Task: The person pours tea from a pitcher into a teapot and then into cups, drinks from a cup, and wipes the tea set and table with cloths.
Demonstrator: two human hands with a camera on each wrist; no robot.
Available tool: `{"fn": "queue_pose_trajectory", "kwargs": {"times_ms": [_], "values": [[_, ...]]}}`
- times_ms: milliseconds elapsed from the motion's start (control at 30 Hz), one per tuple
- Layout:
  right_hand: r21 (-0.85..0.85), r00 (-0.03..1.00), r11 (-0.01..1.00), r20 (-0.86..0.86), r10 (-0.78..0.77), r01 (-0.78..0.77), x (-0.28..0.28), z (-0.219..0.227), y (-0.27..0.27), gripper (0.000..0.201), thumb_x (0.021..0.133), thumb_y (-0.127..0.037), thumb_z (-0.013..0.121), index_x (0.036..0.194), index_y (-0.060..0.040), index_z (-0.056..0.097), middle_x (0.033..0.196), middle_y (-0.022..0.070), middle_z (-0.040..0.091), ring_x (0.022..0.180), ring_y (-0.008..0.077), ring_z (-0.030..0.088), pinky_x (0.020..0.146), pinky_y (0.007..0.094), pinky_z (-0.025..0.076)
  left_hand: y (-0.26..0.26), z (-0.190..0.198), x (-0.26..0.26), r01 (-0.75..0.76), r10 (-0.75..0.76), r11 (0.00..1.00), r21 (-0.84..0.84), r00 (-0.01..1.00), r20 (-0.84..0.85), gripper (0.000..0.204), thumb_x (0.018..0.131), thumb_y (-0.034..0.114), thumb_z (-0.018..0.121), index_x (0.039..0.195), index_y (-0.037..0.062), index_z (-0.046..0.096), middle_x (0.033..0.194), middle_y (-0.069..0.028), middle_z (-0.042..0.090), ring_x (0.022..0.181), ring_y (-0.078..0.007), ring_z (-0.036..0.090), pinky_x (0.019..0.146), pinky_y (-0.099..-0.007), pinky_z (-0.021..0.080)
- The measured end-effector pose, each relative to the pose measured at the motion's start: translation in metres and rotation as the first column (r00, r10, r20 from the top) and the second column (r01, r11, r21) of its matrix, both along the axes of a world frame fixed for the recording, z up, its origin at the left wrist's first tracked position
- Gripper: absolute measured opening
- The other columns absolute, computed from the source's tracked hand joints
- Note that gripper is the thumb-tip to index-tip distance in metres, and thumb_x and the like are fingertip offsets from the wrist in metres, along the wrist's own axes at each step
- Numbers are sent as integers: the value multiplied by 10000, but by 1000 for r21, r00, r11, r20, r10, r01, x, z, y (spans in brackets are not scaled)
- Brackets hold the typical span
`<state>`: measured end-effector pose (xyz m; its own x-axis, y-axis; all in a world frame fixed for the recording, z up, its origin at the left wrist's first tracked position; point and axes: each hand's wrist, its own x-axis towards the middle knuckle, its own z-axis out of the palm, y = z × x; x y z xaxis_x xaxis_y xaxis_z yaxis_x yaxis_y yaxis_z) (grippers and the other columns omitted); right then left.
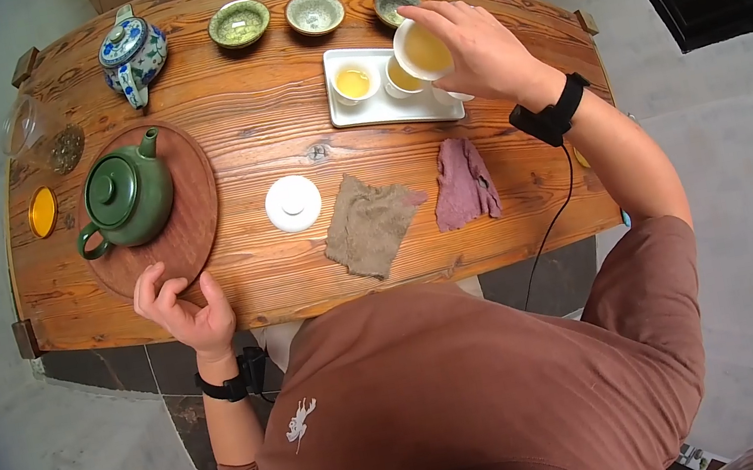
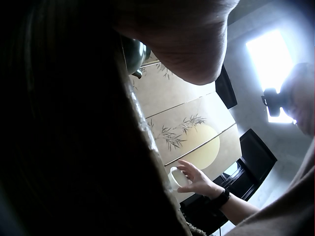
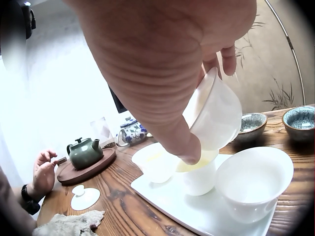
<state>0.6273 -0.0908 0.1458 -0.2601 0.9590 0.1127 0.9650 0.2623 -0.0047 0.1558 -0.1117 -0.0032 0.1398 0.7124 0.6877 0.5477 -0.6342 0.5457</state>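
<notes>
My right hand (image 1: pixel 487 49) pinches a white bowl (image 1: pixel 422 50) of yellow tea by its rim, tilted over the cups on a white tray (image 1: pixel 395 111). The right wrist view has the bowl (image 3: pixel 216 113) tipped above the middle cup (image 3: pixel 198 181); the left cup (image 1: pixel 354 82) holds yellow tea and the right cup (image 3: pixel 253 182) looks pale inside. At the table's front edge my left hand (image 1: pixel 189 313) holds nothing, its fingers loosely bent, near a round wooden board (image 1: pixel 191 182) with a green teapot (image 1: pixel 128 196).
A white lid (image 1: pixel 293 203), a brown cloth (image 1: pixel 371 226) and a purple cloth (image 1: pixel 463 184) lie in front of the tray. Behind stand a blue-white teapot (image 1: pixel 133 54) and small bowls (image 1: pixel 239 24). At the left are a glass jar (image 1: pixel 41 133) and an orange lid (image 1: pixel 43 212).
</notes>
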Motion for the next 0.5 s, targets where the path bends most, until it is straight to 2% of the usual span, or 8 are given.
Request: {"fn": "queue_pose_trajectory", "kwargs": {"times_ms": [167,367,500], "values": [[0,998,1000,-62,-10,10,4,-5,0,947,678,-120,879,1530,-143,466,1378,157,602,1242,367,586,1081,466,487,0,0,0,1,-1,1000,-1,1000,-3,274,883,1,708,1071,50,515,1345,-178,505,1268,-336,465,1092,-452,369],[-42,963,988,-219,-154,149,12,-3,-4,955,700,-201,906,1534,-103,450,1391,189,598,1300,381,567,1112,461,478,0,-1,0,-1,1,1000,0,1000,-1,261,887,19,707,1066,50,520,1335,-175,508,1257,-339,469,1085,-457,376],[-128,921,961,-278,-271,245,22,11,-12,986,714,-205,909,1562,-90,420,1486,192,557,1385,356,535,1171,437,453,1,-4,-1,-14,14,1000,0,1000,6,267,867,42,717,1055,51,528,1309,-175,523,1245,-353,475,1080,-478,388]]}}
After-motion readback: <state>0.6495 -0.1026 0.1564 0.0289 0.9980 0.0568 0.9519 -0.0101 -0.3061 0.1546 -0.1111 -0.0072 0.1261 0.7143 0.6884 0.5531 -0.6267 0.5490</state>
